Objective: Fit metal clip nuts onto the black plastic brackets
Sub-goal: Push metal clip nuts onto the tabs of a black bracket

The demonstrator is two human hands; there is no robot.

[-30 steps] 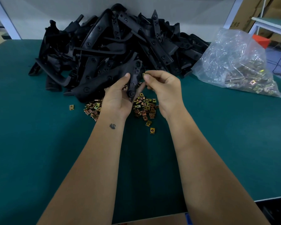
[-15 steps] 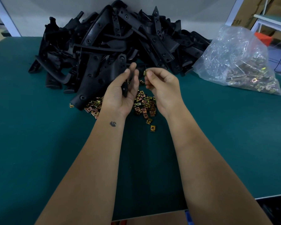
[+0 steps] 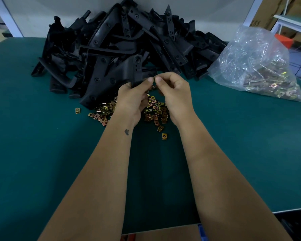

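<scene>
Fingertips of both hands now meet at the bracket's near end: left hand [image 3: 132, 96] curls round the black bracket [image 3: 111, 75], thumb on top; right hand [image 3: 174, 91] pinches a clip nut [image 3: 153, 79] vs. a moment ago, when the hands sat apart w/ a gap between; so the nut has prob. reached the bracket edge and is being pushed on. Nut itself is nearly hidden by thumbs, can't tell if seated; loose nuts [image 3: 156, 110] lie on the green mat [image 3: 42, 136] under the hands, bracket pile [image 3: 129, 35] behind, bagged nuts [image 3: 261, 70] at right.
</scene>
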